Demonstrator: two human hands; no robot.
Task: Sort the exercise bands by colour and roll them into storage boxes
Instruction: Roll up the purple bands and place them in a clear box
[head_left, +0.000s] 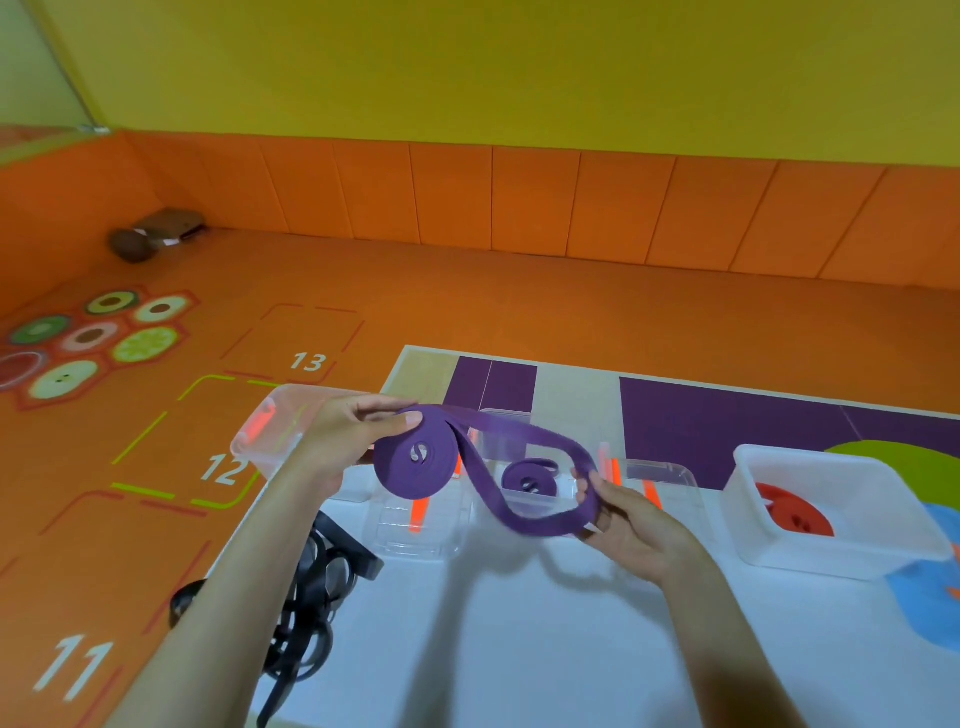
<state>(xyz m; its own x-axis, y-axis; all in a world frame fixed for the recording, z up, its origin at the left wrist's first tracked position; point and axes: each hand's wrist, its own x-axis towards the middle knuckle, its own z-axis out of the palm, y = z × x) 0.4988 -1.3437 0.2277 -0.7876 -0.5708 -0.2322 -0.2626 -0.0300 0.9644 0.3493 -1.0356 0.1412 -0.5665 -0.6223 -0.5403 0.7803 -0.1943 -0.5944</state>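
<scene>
Purple band (415, 460) between left hand (337, 436), right hand (636, 525); second purple roll (529, 480) boxed.

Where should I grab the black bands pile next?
Probably the wide strap on top of the black bands, at the far end. Come from above, pinching across its flat width: it lies uppermost, while the thinner loops below are tangled and trail off the table edge.

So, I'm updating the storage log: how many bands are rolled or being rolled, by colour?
Purple: 2, the held purple band and the purple roll in the clear box.
Red: 1, the red roll in the white box.
Total: 3. The black tangle isn't rolled.
</scene>
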